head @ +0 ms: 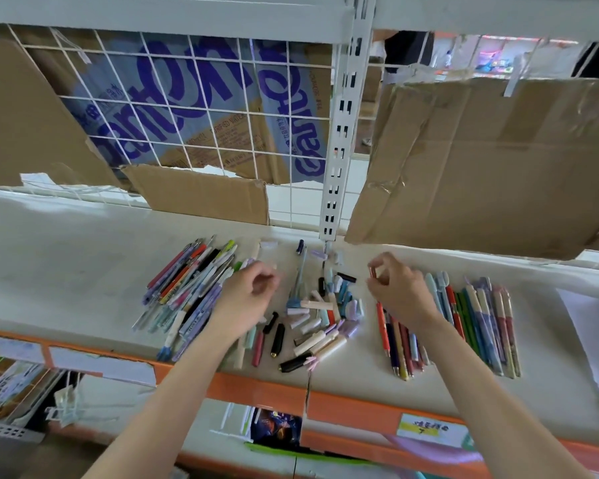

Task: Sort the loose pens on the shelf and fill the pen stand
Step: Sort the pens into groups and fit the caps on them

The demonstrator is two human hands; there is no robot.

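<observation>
White shelf (pixel 66 257) with an orange front edge, backed by a wire grid (pixel 194 108) and torn cardboard (pixel 491 160); viewed from my head camera. Outside my left hand lies a fanned heap of capped pens (pixel 187 288), apparently the unsorted stock, its lower ends passing under that wrist. My left hand (pixel 248 299) hovers over the heap's inner edge, fingers loosely curled; I cannot tell whether it holds anything. Between my hands sits a scatter of loose caps and short barrels (pixel 322 316), with a few black pieces (pixel 277 335) nearer the shelf edge, probably parted so that mismatched pieces can be paired. My right hand (pixel 393 288) pinches a small red cap or pen end (pixel 371 272) between thumb and fingertips, raised just above the shelf. Beneath and outside that hand lies a neat parallel row of pens (pixel 464 323), seemingly the sorted group. No pen stand is visible. Hanging cardboard beyond my right hand crowds the reach upward, and the central scatter obstructs any sweep between the two piles.
</observation>
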